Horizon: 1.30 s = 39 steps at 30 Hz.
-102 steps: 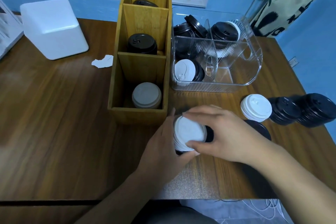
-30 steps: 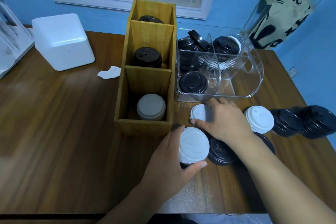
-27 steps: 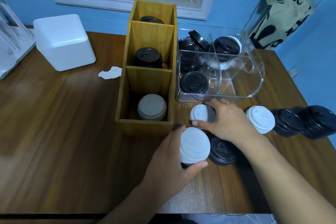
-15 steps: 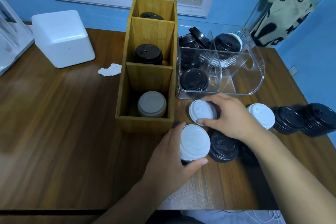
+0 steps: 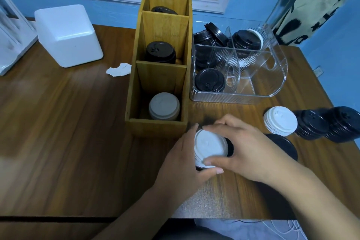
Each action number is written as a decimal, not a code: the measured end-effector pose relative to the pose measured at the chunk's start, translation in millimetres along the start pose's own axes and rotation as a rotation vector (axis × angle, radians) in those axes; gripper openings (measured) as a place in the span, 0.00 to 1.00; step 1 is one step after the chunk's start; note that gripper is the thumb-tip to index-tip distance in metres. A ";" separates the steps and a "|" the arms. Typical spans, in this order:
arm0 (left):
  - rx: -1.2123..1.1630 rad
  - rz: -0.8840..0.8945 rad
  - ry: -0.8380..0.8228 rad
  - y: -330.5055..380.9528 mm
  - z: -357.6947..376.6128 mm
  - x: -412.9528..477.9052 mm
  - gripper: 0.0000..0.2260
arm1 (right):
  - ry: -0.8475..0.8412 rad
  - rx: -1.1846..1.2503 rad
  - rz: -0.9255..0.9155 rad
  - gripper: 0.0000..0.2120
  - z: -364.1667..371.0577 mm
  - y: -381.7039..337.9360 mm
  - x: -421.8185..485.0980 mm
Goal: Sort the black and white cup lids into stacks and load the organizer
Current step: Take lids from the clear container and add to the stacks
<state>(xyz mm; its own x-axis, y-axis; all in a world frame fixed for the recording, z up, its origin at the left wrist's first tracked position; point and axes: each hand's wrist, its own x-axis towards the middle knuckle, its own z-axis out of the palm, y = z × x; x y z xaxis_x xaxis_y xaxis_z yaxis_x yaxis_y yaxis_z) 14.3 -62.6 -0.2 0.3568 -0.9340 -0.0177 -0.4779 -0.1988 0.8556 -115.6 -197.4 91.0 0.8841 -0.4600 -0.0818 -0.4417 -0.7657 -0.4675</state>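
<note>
Fingers (image 5: 220,125) of the right hand (image 5: 251,152) and left hand (image 5: 181,163) curl round one white lid stack (image 5: 210,146) on the table (image 5: 68,132), just before the wooden organizer (image 5: 155,127). Organizer compartments, three: pale stack (image 5: 164,106) nearest, dark stack (image 5: 160,52) middle, dark lid (image 5: 163,9) farthest. Right of the hands: one second white stack (image 5: 280,121), then two black stacks, inner black stack (image 5: 311,127) and outer black stack (image 5: 344,123).

Dim, blue-tinted light washes the brown wooden table (image 5: 58,132), pale glare streaking its left half; highlights glint on the clear plastic organizer (image 5: 282,72), wide-angle edges bend and blur
</note>
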 end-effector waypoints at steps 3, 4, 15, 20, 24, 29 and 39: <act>0.002 0.014 0.000 -3.2 1.3 1.7 0.49 | -0.041 -0.031 0.021 0.33 -1.7 -3.9 0.4; 0.004 0.022 0.000 -4.3 1.9 1.9 0.49 | -0.053 -0.046 0.022 0.33 -2.1 -5.3 1.2; 0.058 0.065 0.034 1.6 0.6 -0.7 0.44 | -0.153 -0.127 0.064 0.33 -3.9 -15.0 12.7; 0.061 0.077 0.056 2.4 0.3 -0.3 0.40 | -0.112 -0.094 -0.019 0.36 -6.5 -2.9 2.4; 0.100 0.093 0.079 -1.1 3.9 -1.1 0.44 | 0.072 -0.048 -0.042 0.29 -34.5 13.4 18.5; 0.118 0.060 0.072 -1.6 6.0 1.4 0.43 | 0.136 -0.269 -0.042 0.19 -74.8 25.5 84.2; 0.079 0.047 0.067 5.4 1.0 -3.1 0.47 | -0.356 -0.726 -0.012 0.29 -72.1 33.6 173.7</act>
<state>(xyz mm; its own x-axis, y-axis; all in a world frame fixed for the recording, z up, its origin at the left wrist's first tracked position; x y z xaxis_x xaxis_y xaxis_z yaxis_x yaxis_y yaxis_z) 9.8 -61.1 4.0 0.3847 -0.9212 0.0581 -0.5557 -0.1808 0.8115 12.2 -335.5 124.6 0.8308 -0.3733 -0.4127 -0.3131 -0.9267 0.2079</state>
